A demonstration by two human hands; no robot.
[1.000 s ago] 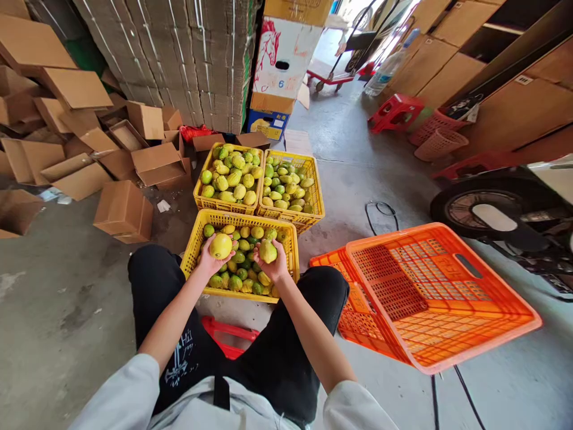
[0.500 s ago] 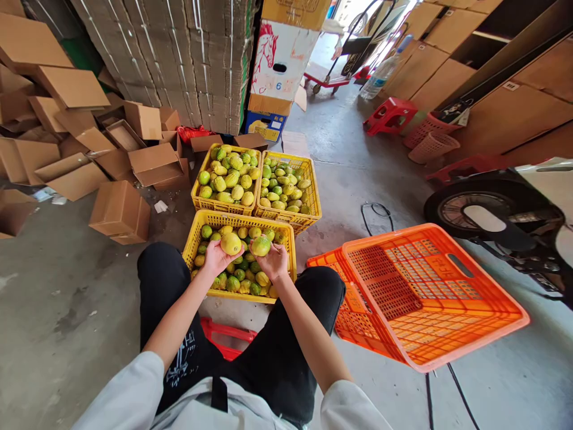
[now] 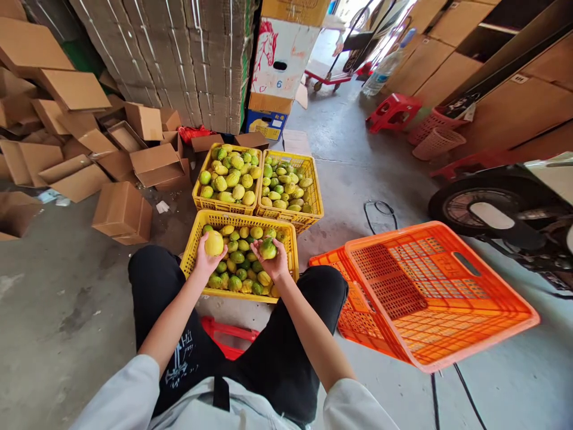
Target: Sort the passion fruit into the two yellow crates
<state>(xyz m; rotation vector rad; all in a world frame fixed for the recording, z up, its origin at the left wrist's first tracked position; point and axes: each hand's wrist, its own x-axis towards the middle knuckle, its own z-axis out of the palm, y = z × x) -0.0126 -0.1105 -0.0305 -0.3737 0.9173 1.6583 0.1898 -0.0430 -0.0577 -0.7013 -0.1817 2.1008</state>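
My left hand (image 3: 204, 263) is closed around a large yellow lemon (image 3: 213, 243), held over the left part of the near yellow crate (image 3: 237, 295). A greener lemon (image 3: 268, 248) rests in the curled fingers of my right hand (image 3: 280, 264), above the crate's right side. Below both hands, the crate holds many green and yellow lemons (image 3: 237, 257). Two more yellow crates stand directly behind it: the left one (image 3: 224, 207) heaped with mostly yellow fruit, the right one (image 3: 308, 222) with greener fruit.
A tilted orange basket (image 3: 483, 292) lies right of my knee. Beyond it is a motorbike wheel (image 3: 465, 206); a black cable (image 3: 380, 207) lies on the floor. Loose cardboard boxes (image 3: 123, 212) pile up at left. A red stool (image 3: 394, 112) and a trolley (image 3: 329, 76) stand farther back.
My hands have moved apart, the left one going left with the yellow lemon. The greener lemon has turned in my right hand and sits slightly farther right.
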